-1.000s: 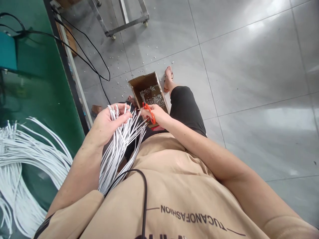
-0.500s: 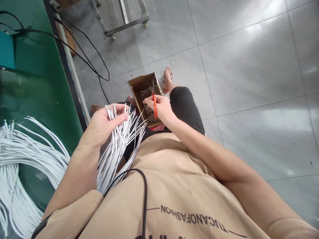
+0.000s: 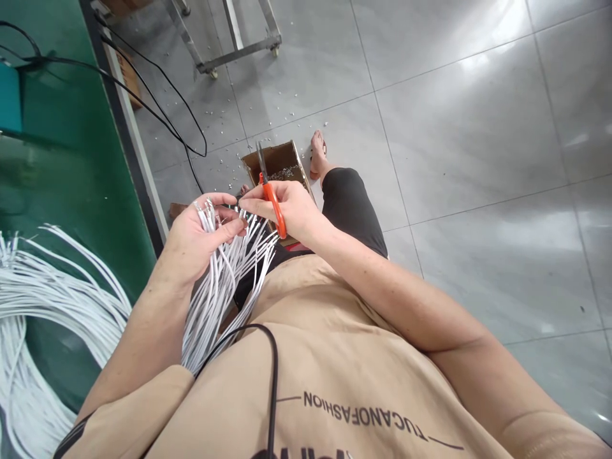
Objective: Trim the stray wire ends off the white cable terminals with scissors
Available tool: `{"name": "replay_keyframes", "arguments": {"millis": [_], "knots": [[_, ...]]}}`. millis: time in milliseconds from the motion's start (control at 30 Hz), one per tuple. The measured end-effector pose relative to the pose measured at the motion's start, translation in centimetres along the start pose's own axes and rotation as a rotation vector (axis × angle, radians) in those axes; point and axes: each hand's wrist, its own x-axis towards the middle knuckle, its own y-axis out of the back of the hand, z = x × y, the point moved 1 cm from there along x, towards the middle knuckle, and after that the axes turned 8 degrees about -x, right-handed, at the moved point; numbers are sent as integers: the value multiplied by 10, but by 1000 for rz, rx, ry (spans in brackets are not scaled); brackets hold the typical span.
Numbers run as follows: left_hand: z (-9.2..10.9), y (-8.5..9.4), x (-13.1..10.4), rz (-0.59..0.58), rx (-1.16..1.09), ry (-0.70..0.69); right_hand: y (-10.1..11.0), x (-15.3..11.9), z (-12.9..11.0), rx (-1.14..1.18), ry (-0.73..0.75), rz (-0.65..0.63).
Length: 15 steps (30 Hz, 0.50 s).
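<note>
A bundle of white wires [image 3: 220, 280] hangs over my lap, and the fingers of my left hand [image 3: 203, 233] are closed round it near the upper ends. Some wire ends at the fingers look bare and silvery. In my right hand [image 3: 291, 207] is a pair of small scissors [image 3: 274, 205] with orange-red handles, lying across the palm with the blades pointing away from me. The thumb and index finger of that hand pinch at the wire ends beside the left fingertips; exactly what they grip there is too small to see.
Below the hands, a cardboard box [image 3: 291, 159] holds small scraps, and more scraps dot the tiled floor [image 3: 459, 146]. On the green table [image 3: 129, 239] at the left lies a large pile of white wires [image 3: 62, 287]. Black cables [image 3: 165, 115] hang off its edge. A wheeled metal frame [image 3: 239, 54] stands beyond.
My right hand has moved left from over the box to the wire ends in my left hand, carrying the scissors along. The left hand has stayed nearly in place.
</note>
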Motion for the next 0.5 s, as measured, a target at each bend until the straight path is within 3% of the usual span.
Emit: {"name": "replay_keyframes", "arguments": {"millis": [333,500], "knots": [[4,0,-8,-32,-103,12,-8,-6,-10,92,58,-119],[0,-1,-8,21,-115,14,-12,-7,-7,22,33,-87]]}}
